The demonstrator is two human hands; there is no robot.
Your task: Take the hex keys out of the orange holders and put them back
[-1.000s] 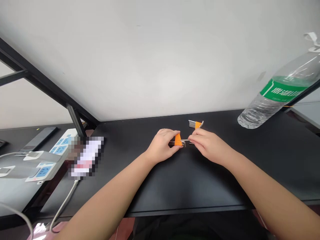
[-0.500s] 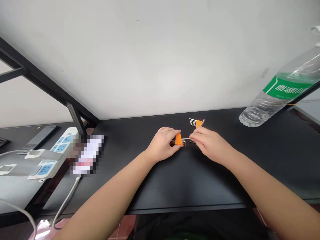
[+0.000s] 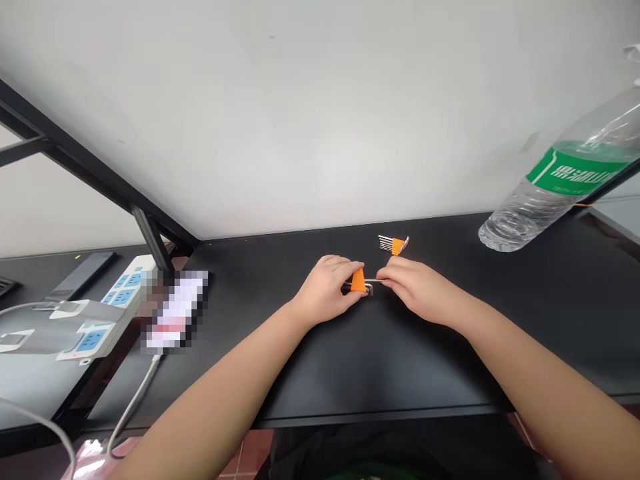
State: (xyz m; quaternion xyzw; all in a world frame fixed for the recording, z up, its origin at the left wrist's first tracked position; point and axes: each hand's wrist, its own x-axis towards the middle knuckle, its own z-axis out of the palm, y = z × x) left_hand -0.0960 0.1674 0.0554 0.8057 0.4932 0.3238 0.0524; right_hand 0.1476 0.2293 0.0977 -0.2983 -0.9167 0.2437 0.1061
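Note:
Near the middle of the black desk, my left hand (image 3: pixel 330 288) is closed around an orange hex key holder (image 3: pixel 358 280), thumb below and fingers above. Bent ends of hex keys stick out on the holder's right side. My right hand (image 3: pixel 413 288) pinches a thin silver hex key (image 3: pixel 374 280) that reaches from the holder to my fingertips; its right end is hidden by them. Just behind my right hand lies a second orange holder (image 3: pixel 399 246) with several hex keys fanned out to its left.
A large water bottle (image 3: pixel 530 200) with a green label stands at the back right. To the left are a phone (image 3: pixel 175 310) with a blurred screen, a white charging cable (image 3: pixel 135 400) and a power strip (image 3: pixel 113 307). A white wall (image 3: pixel 320 120) rises behind the black desk (image 3: pixel 380 373).
The hex key in my right hand has straightened slightly and now lines up with the holder. My right hand has shifted very little; my left hand keeps its grip.

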